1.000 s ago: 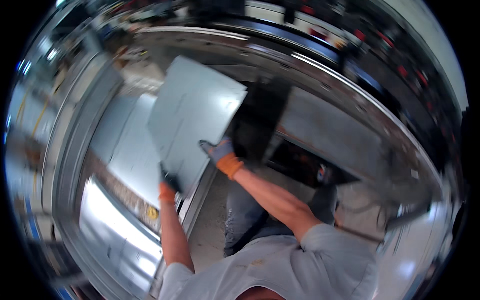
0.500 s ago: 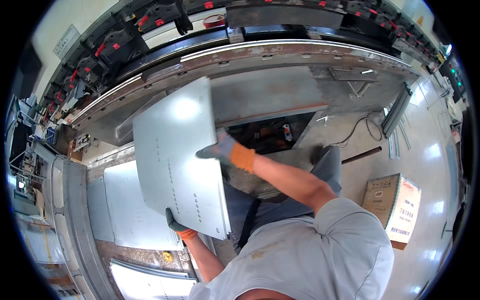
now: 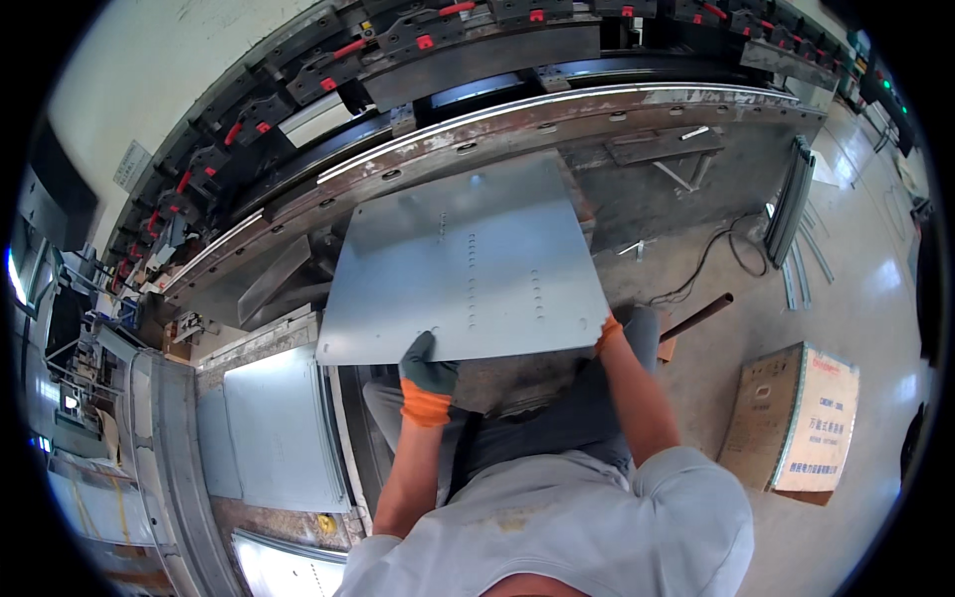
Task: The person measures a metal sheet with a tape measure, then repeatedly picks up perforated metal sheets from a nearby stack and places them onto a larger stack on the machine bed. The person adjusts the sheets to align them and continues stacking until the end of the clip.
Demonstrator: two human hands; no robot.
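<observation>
A flat grey sheet metal panel [image 3: 398, 269] with rows of small slots is held in front of me, its far edge near the front of the machine. My left hand [image 3: 428, 368], in a dark glove with an orange cuff, is closed on the panel's near edge, with the thumb on top. At the near right corner is my right hand [image 3: 609, 330]; only the orange cuff and a bit of glove show, and its fingers are hidden beneath the panel.
A press brake [image 3: 487, 134] with red-handled clamps spans the far side. Stacked metal sheets [image 3: 284, 428] lie on the left, with another stack [image 3: 288, 567] nearer me. To the right are a cardboard box [image 3: 776, 418], a rusty pipe [image 3: 701, 316] and a black cable [image 3: 696, 274].
The panel has turned from steeply tilted to nearly level and moved right. My right hand has gone from its right side to underneath the near right corner. The left hand keeps the near edge.
</observation>
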